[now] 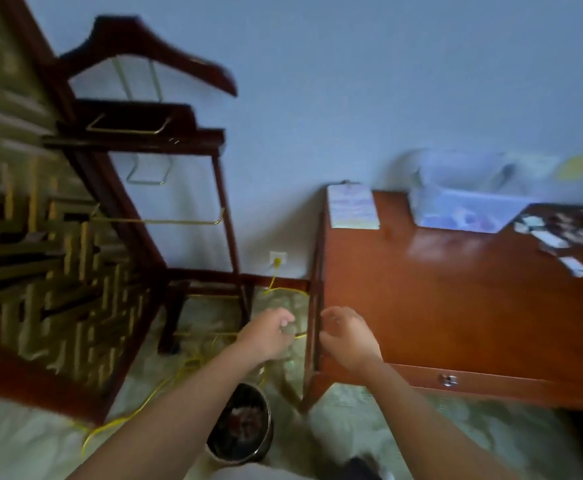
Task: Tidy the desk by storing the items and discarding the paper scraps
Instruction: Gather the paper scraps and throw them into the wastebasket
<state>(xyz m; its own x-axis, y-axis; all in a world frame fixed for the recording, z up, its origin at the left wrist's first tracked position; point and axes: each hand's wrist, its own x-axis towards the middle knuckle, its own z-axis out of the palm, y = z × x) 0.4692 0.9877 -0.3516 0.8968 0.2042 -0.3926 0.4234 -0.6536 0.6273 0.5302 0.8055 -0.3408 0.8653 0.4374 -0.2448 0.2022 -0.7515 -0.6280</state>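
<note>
Two hands, left hand (268, 336), right hand (347, 337), near one bin (240, 426), one desk (456, 299); fingers (284, 321) curled, grip unclear.

We get dim, bluish light and motion blur throughout, worst at the left edge and upper right. A pale sheen lies on the glossy reddish-brown wooden desk (456, 299) at centre right. Straight lines bow near the edges.

Reddish wooden desk (439, 306) with a notepad (352, 207), a clear plastic box (463, 206) and scattered paper scraps (567, 233).
</note>
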